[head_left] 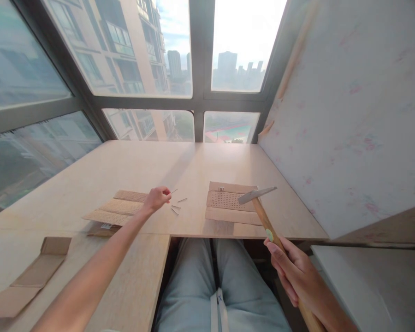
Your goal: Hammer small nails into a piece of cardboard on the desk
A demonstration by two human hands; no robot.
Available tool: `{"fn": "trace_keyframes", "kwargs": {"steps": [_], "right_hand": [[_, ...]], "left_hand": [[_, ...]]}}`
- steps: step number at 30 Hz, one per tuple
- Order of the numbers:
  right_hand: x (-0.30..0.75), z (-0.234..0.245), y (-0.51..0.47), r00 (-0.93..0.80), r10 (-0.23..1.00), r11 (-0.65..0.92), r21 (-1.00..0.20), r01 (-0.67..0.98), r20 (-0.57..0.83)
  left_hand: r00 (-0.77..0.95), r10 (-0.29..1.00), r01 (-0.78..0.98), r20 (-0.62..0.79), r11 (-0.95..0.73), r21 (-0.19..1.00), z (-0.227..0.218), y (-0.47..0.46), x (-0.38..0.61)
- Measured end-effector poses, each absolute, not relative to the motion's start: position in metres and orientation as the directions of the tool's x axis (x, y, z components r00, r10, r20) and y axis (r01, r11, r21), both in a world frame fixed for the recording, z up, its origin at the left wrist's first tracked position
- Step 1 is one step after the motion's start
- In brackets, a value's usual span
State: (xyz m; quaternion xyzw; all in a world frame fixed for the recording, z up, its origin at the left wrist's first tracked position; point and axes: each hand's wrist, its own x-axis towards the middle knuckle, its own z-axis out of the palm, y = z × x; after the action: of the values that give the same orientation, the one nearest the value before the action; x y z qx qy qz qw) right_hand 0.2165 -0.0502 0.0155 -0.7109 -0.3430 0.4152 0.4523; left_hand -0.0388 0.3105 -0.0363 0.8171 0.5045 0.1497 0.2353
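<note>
My left hand [158,198] pinches a thin nail [174,190] above the tabletop, its tip pointing up to the right. Several loose nails [175,207] lie just below and right of that hand. In my right hand [290,267] is a hammer, its wooden handle [264,220] tilted up to the left and its metal head [256,195] over the right side of a cardboard piece. That flat cardboard piece [216,214] has rows of small holes, and a few nails [221,189] seem to stand near its top left. The hammer head hides part of it.
Stacked perforated cardboard [119,205] lies beyond my left forearm. A folded cardboard strip [38,272] rests at the lower left. Windows [200,99] border the table's far side, and a patterned wall panel [349,124] stands on the right. My legs [214,281] are below the table's front edge [200,236].
</note>
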Motion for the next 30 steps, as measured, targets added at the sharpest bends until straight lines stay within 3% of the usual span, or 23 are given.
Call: {"fn": "trace_keyframes", "kwargs": {"steps": [3, 8, 20, 30], "right_hand": [[0.213, 0.020, -0.054, 0.446, 0.855, -0.338, -0.936, 0.095, -0.264], [0.211, 0.026, -0.057, 0.462, 0.851, -0.312, -0.948, 0.066, -0.248], [0.208, 0.030, -0.069, 0.509, 0.813, -0.330, -0.944, 0.003, -0.283], [0.223, 0.029, -0.057, 0.510, 0.801, -0.333, -0.941, -0.053, -0.312]], "left_hand": [[0.464, 0.886, 0.587, 0.006, -0.313, 0.747, -0.021, 0.299, -0.024], [0.557, 0.825, 0.354, 0.097, -0.342, 0.871, 0.004, 0.281, -0.002], [0.616, 0.770, 0.174, 0.165, -0.337, 0.925, 0.037, 0.252, 0.053], [0.677, 0.713, 0.090, 0.182, -0.326, 0.941, 0.033, 0.255, 0.104]]}}
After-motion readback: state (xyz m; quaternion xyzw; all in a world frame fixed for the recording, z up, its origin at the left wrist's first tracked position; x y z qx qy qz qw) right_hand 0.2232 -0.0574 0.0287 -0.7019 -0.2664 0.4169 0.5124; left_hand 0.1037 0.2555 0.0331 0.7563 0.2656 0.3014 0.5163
